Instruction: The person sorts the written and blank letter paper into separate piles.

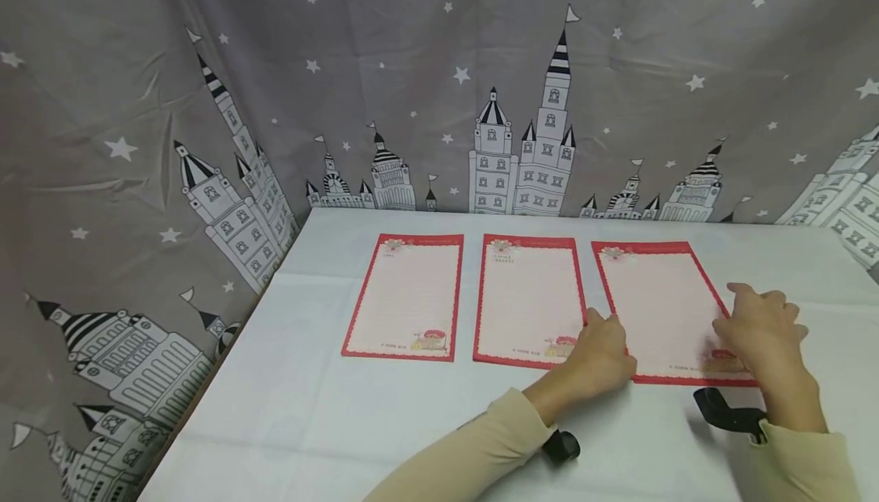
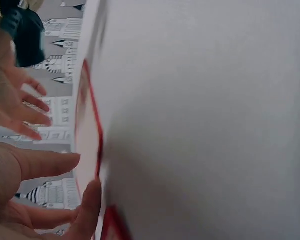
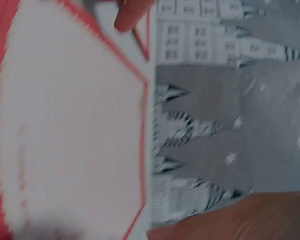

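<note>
Three red-bordered sheets of letter paper lie in a row on the white table. At the right sheet (image 1: pixel 659 311), my left hand (image 1: pixel 594 361) is at the left edge, with thumb and fingers apart; in the left wrist view the fingertips (image 2: pixel 92 190) are close to the red edge, and whether they touch it I cannot tell. My right hand (image 1: pixel 765 330) is over that sheet's right edge, fingers spread and holding nothing. The middle sheet (image 1: pixel 529 296) lies just left of my left hand, with small writing at its top. Further left is the left sheet (image 1: pixel 408 296).
A grey curtain (image 1: pixel 384 37) printed with castles and stars hangs behind and to the left of the white table (image 1: pixel 275 410). Black wrist-camera mounts (image 1: pixel 728 412) stick out near both wrists.
</note>
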The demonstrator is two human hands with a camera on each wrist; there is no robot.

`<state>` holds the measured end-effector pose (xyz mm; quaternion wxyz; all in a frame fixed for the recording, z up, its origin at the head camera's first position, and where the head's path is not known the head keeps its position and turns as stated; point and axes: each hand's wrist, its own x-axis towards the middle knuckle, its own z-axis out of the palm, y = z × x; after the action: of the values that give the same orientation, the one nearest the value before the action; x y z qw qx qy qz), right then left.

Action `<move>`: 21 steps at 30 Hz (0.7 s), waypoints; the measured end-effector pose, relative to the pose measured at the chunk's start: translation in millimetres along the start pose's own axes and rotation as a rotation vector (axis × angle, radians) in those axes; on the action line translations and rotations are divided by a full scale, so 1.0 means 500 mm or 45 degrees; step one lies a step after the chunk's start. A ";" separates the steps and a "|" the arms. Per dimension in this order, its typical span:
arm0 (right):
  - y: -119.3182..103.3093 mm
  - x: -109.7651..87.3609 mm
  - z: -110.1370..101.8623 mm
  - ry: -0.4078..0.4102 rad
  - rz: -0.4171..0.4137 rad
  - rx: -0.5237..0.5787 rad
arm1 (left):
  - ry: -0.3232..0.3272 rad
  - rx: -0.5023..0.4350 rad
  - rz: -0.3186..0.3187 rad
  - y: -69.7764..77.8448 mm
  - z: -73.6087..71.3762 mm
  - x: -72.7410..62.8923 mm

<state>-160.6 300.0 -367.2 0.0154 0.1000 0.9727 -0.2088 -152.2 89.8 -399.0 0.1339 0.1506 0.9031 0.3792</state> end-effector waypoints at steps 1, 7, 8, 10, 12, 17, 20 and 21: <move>-0.013 -0.005 -0.003 0.017 -0.024 -0.001 | 0.023 0.020 0.040 -0.003 -0.005 -0.001; -0.098 -0.010 -0.010 -0.088 -0.267 0.058 | 0.155 0.100 0.099 -0.033 -0.064 -0.002; -0.113 -0.009 -0.006 -0.120 -0.287 0.076 | 0.169 0.098 0.073 -0.041 -0.076 -0.002; -0.139 -0.009 0.006 -0.188 -0.298 0.109 | 0.196 0.113 0.012 -0.058 -0.099 -0.003; -0.161 -0.009 0.022 -0.238 -0.301 0.139 | 0.223 0.150 -0.030 -0.075 -0.120 -0.005; -0.199 -0.011 0.071 -0.317 -0.235 0.206 | 0.290 0.256 -0.108 -0.114 -0.163 -0.010; -0.210 -0.013 0.097 -0.333 -0.187 0.236 | 0.322 0.290 -0.148 -0.138 -0.186 -0.015; -0.212 -0.013 0.103 -0.337 -0.178 0.241 | 0.324 0.287 -0.162 -0.145 -0.194 -0.018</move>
<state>-176.2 183.3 -371.3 0.1195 0.0046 0.9427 -0.3113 -191.1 -24.4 -384.9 0.0244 0.0580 0.9573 0.2822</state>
